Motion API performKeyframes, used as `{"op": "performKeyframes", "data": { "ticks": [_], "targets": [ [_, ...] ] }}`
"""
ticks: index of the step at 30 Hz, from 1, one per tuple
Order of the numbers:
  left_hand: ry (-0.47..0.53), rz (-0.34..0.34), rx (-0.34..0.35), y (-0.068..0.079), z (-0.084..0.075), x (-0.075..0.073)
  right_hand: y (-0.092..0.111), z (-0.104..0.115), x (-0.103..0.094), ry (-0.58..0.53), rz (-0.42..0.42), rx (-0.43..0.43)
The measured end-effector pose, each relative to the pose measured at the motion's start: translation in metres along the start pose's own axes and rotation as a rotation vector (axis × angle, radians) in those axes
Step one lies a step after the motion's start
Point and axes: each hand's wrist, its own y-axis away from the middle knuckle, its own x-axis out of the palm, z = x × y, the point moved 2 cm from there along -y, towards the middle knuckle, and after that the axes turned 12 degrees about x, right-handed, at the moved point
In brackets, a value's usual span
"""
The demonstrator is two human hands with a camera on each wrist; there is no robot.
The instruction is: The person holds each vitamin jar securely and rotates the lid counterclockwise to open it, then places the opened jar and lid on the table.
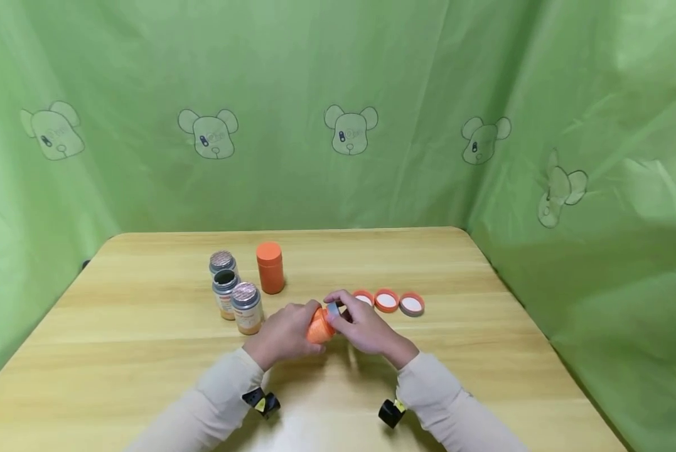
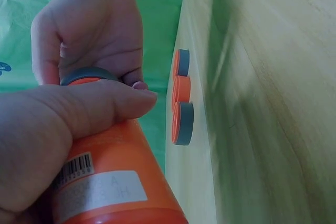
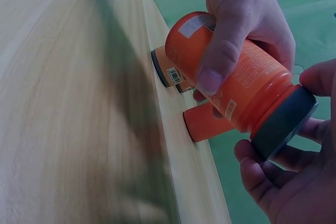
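Note:
An orange bottle (image 3: 244, 72) with printed text and a white label is held tilted over the table. My left hand (image 1: 284, 334) grips it round the body, the thumb lying along its side in the left wrist view. On the bottle's neck sits a dark grey cap (image 3: 283, 121), which my right hand (image 1: 367, 328) pinches between thumb and fingers at its rim. Just beyond the right hand, three caps lie in a row with white linings up: an orange one (image 1: 386, 301), a grey-sided one (image 1: 412, 305) and another cap (image 1: 363, 295) partly hidden by the hand.
Left of my hands stand three grey-necked bottles: a near foil-topped one (image 1: 247, 309), an open-mouthed one (image 1: 225, 294) and a far foil-topped one (image 1: 222, 260). A capped orange bottle (image 1: 270, 269) stands behind. Green curtains (image 1: 281, 188) border the wooden table (image 1: 145, 351).

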Motion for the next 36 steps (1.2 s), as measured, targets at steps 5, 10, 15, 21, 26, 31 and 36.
{"op": "performKeyframes", "data": {
  "ticks": [5, 10, 15, 21, 26, 31, 36],
  "targets": [
    [-0.005, -0.011, -0.008, 0.002, 0.001, -0.001, -0.001, 0.001, 0.000, -0.018, 0.006, -0.007],
    [0.009, -0.020, -0.031, 0.001, 0.003, -0.001, -0.002, 0.002, -0.005, -0.028, -0.005, -0.012],
    [0.030, -0.022, -0.058, 0.000, 0.006, 0.003, 0.000, -0.002, -0.014, -0.014, -0.041, -0.027],
    [0.058, -0.029, -0.070, 0.000, 0.011, 0.008, 0.002, -0.015, -0.022, 0.016, -0.077, -0.028],
    [0.068, -0.052, -0.085, 0.001, 0.014, 0.004, 0.002, -0.023, -0.028, 0.025, -0.129, -0.029],
    [0.079, -0.045, -0.103, 0.009, 0.015, 0.001, 0.008, -0.031, -0.029, 0.017, -0.155, 0.017],
    [0.079, -0.069, -0.101, 0.016, 0.017, -0.001, 0.012, -0.037, -0.028, 0.012, -0.189, 0.084]
  ]
}}
